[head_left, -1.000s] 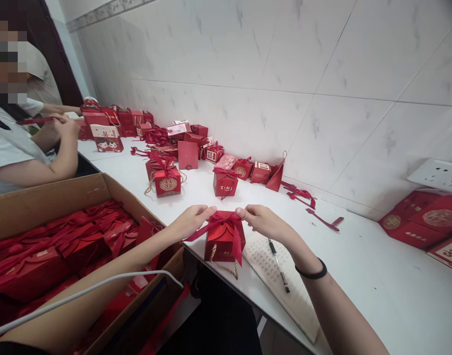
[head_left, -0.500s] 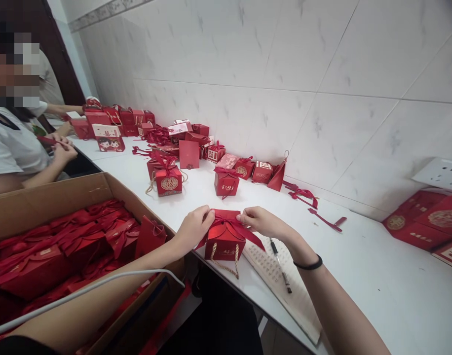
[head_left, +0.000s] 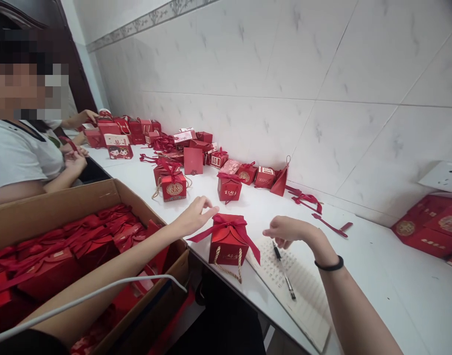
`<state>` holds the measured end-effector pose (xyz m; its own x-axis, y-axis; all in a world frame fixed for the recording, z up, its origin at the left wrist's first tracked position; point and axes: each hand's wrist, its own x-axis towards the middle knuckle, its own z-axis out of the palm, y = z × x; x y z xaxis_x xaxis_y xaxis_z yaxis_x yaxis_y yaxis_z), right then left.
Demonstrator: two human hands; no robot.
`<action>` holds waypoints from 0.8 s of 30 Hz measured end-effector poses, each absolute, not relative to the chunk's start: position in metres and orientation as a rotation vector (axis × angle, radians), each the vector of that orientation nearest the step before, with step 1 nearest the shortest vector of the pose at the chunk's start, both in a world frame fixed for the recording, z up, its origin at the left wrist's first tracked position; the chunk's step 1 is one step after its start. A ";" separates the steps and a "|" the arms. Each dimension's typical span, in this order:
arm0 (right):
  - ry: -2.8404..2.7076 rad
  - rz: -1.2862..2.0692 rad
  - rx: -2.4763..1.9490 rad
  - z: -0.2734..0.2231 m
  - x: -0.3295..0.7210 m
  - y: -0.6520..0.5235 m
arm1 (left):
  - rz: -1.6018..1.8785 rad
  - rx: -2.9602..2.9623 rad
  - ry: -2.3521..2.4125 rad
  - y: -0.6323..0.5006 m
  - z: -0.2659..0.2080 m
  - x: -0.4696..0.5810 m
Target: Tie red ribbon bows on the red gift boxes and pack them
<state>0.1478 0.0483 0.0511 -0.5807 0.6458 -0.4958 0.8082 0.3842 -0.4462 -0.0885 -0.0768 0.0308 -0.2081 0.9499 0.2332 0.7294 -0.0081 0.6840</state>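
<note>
A red gift box (head_left: 229, 249) with a rope handle stands upright at the table's front edge. Its dark red ribbon (head_left: 231, 224) is tied in a bow on top, both tails hanging out to the sides. My left hand (head_left: 196, 217) hovers at the box's back left corner, fingers bent and parted, holding nothing. Off to the right of the box is my right hand (head_left: 288, 230), clear of the ribbon, with loosely curled fingers and nothing between them. Below it, a pen (head_left: 285, 273) lies across a notebook (head_left: 307, 305) with writing on it.
To the left, a cardboard carton (head_left: 137, 197) holds many red boxes, with a white cable (head_left: 100, 291) crossing in front. Several decorated boxes (head_left: 229, 188) and ribbons line the wall. Stacked red boxes (head_left: 426, 227) sit at right. A co-worker (head_left: 22, 158) is at far left.
Both my hands have let go of the ribbon bow. The right hand has moved away to the right, the left slightly up and back. The box stays at the table edge.
</note>
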 end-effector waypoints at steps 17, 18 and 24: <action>2.120 -0.963 1.299 -0.004 0.155 0.068 | 0.854 1.929 1.916 -0.104 0.046 -0.110; 2.112 -0.973 1.281 -0.008 0.156 0.072 | 0.955 1.817 1.935 -0.108 0.050 -0.123; 2.127 -0.842 1.425 -0.039 0.159 0.094 | 1.351 0.957 1.664 -0.162 0.058 -0.202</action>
